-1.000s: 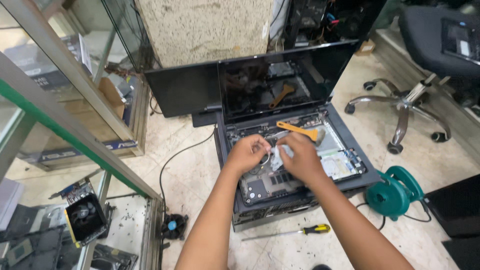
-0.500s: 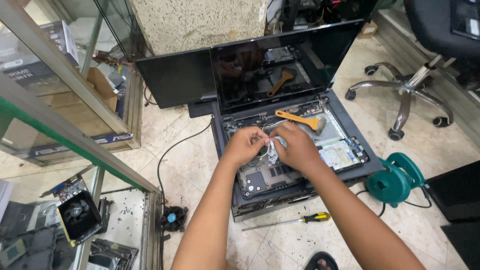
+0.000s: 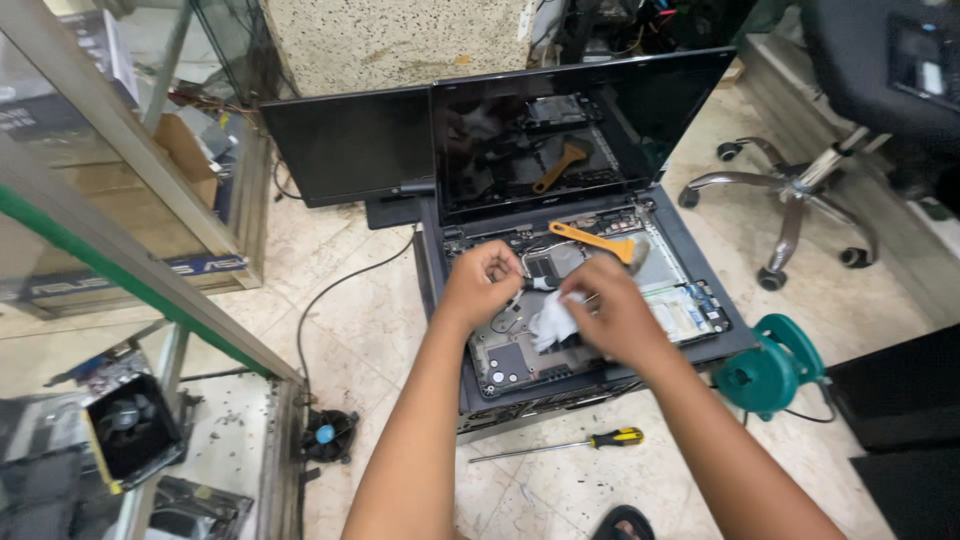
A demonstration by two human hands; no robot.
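An opened laptop (image 3: 690,245) lies on the tiled floor with its keyboard cover off and its circuit board exposed. My left hand (image 3: 481,283) pinches a small dark part over the board near the middle. My right hand (image 3: 615,310) holds a crumpled white tissue (image 3: 551,320) pressed against the board just right of the left hand. An orange plastic brush (image 3: 592,240) rests across the inside of the laptop behind both hands. The dark screen stands upright behind and mirrors the brush.
A black monitor (image 3: 345,145) leans behind the laptop on the left. A yellow-handled screwdriver (image 3: 580,442) lies in front of it. A teal blower (image 3: 768,365) sits at the right, an office chair (image 3: 800,190) behind it. Glass shelving (image 3: 120,250) and a small fan (image 3: 326,435) stand at the left.
The view has shifted slightly downward and right. Both hands stay over the board; the right hand with the tissue has moved a little toward me across it.
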